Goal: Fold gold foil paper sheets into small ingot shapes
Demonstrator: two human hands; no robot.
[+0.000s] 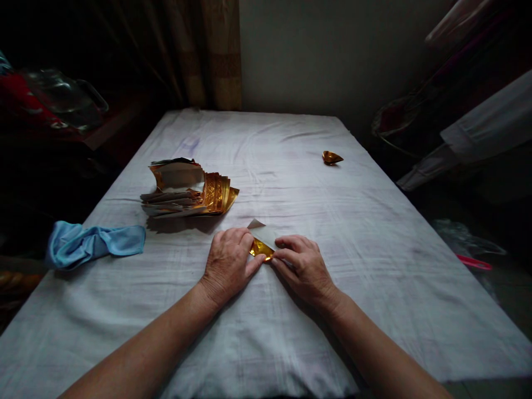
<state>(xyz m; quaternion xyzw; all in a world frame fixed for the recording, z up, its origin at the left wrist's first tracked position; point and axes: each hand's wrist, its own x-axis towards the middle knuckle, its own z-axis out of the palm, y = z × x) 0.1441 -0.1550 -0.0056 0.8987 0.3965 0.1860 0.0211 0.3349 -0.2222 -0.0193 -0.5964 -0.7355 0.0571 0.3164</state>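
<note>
A small sheet of gold foil paper (261, 239), white on its back and partly folded, lies on the white cloth in front of me. My left hand (229, 261) presses on its left side with curled fingers. My right hand (302, 265) pinches its right edge with thumb and fingers. A pile of loose gold foil sheets (187, 191) sits a little behind and left of my left hand. One folded gold ingot shape (331, 158) rests alone farther back on the right.
The white cloth (374, 233) covers a long table that ends at a wall. A crumpled blue cloth (89, 243) lies at the left edge. Glass and red items (58, 102) stand in the dark at far left; pale fabric (477, 138) hangs at right.
</note>
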